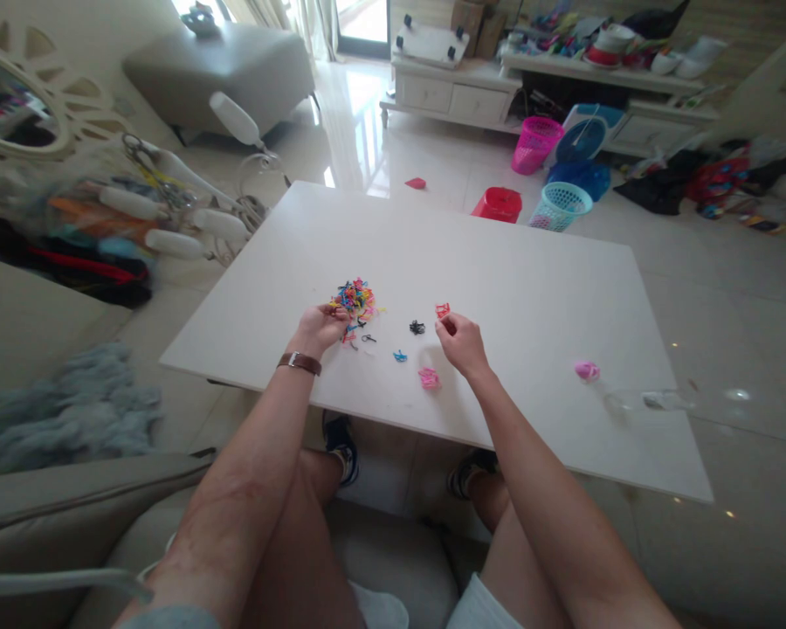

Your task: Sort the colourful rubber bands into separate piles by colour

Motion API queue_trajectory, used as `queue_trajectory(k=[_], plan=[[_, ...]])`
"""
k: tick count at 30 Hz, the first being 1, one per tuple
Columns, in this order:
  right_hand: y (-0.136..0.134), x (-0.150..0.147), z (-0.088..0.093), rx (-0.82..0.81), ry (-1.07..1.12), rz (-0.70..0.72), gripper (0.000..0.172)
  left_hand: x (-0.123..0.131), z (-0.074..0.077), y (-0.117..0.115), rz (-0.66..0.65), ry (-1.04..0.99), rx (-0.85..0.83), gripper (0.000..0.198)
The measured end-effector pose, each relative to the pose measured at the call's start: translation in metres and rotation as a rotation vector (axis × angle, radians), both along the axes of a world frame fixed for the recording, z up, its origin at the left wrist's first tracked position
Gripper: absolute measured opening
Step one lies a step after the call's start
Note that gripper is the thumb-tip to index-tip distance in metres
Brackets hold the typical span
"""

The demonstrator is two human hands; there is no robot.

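A mixed pile of small coloured bands (357,297), which look like tiny hair ties, lies on the white table (524,279). My left hand (324,326) is at the pile's near left edge with its fingers curled; a bit of yellow shows by the fingertips, but what they hold is unclear. Thumb and fingers of my right hand (462,342) are pinched just beside a small red heap (442,310); anything between them is hidden. Between the hands lie a black heap (417,328), a few blue bands (400,356) and a pink heap (429,377).
On the table's right are a pink-purple object (588,371) and a clear bottle-like item (658,400) lying flat. Beyond the far edge, a red bin (499,204) and a light-blue basket (560,206) stand on the floor. A white lamp (236,120) rises at the left.
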State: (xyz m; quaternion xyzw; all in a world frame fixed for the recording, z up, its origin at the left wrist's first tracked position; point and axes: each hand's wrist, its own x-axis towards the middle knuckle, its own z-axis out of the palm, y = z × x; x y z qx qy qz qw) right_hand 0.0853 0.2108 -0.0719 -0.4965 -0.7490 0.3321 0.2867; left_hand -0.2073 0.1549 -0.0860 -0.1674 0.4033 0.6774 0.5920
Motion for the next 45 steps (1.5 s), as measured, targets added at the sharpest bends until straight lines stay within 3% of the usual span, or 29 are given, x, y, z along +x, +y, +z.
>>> queue_trajectory(k=[4,12,20,23,27,33,39,45], plan=[[-0.002,-0.002,0.000,0.000,0.006,0.015,0.020,0.004,0.001,-0.002,0.003,-0.033,0.108,0.021],[-0.004,-0.007,0.000,-0.021,-0.008,0.030,0.019,0.018,0.003,0.002,-0.147,0.330,0.036,0.016],[-0.004,-0.013,-0.004,-0.021,-0.018,0.064,0.019,0.026,0.004,0.003,-0.306,0.391,0.132,0.042],[-0.006,-0.017,-0.006,-0.025,0.011,0.085,0.014,0.036,0.007,0.004,-0.363,0.352,0.111,0.041],[-0.009,-0.021,-0.007,0.007,0.067,0.197,0.007,0.066,0.012,0.006,-0.531,0.227,0.073,0.046],[-0.010,-0.022,-0.012,0.088,0.026,0.293,0.009,0.108,0.018,0.007,-0.746,0.084,0.151,0.052],[-0.011,-0.022,-0.015,0.059,-0.001,0.299,0.009,0.120,0.014,0.010,-0.783,0.057,0.155,0.050],[-0.008,-0.018,-0.007,0.029,0.045,0.258,0.010,0.123,0.016,0.012,-0.719,0.030,0.134,0.043]])
